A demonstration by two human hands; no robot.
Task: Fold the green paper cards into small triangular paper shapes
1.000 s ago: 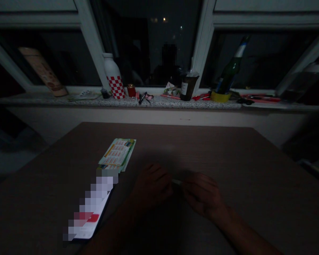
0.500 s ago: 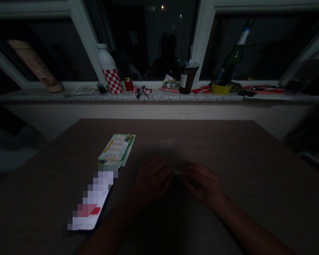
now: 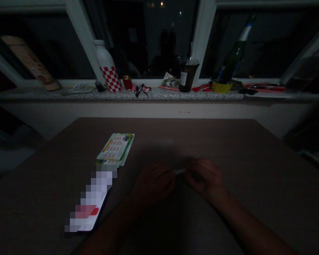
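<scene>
White strip (image 3: 179, 171), one, between two hands (image 3: 157, 180) (image 3: 206, 176)

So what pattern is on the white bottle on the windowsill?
The bottle has red and white checks below, plain white above; the head view shows it best.

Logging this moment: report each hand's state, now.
Left hand: closed, holding a thin pale strip.
Right hand: closed, holding the same strip.

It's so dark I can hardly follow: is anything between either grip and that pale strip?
Nothing visible: the left grip and right grip both hold the strip, hiding its ends. The phone and cards lie off to the left, out of the way.
</scene>
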